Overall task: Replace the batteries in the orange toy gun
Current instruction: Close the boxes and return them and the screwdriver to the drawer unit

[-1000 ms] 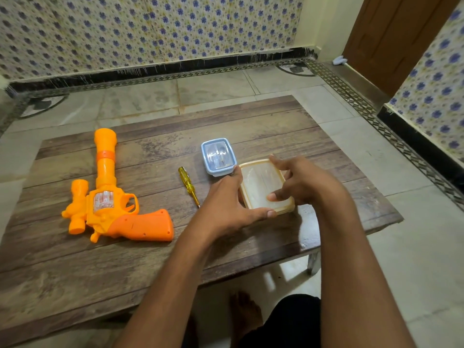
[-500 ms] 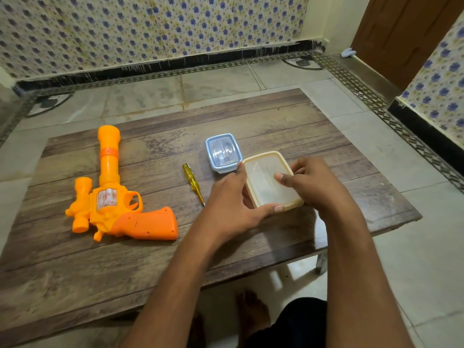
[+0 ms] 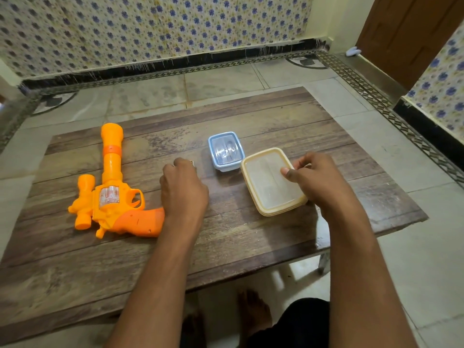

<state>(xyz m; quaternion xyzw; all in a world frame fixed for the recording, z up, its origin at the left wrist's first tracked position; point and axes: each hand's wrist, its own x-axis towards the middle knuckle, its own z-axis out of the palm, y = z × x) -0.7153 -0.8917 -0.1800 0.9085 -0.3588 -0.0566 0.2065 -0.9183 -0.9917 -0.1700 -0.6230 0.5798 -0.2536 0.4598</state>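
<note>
On the wooden table (image 3: 251, 116) the orange toy gun (image 3: 110, 194) lies at nine o'clock, untouched and not yet opened. My right hand (image 3: 316, 179) pinches the cream box (image 3: 271, 182) rim at three o'clock. My left hand (image 3: 183, 189) curls over the screwdriver (image 3: 192, 163), almost hidden; I can't tell if it grips. I judge I'm fetching the tool; next, the gun's battery cover.

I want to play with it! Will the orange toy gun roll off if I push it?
Probably not: the orange toy gun lies flat on the wooden table, and its grip and side scope would likely stop rolling. It looks like hollow plastic, so probably light and stiff, sliding rather than tipping.
</note>
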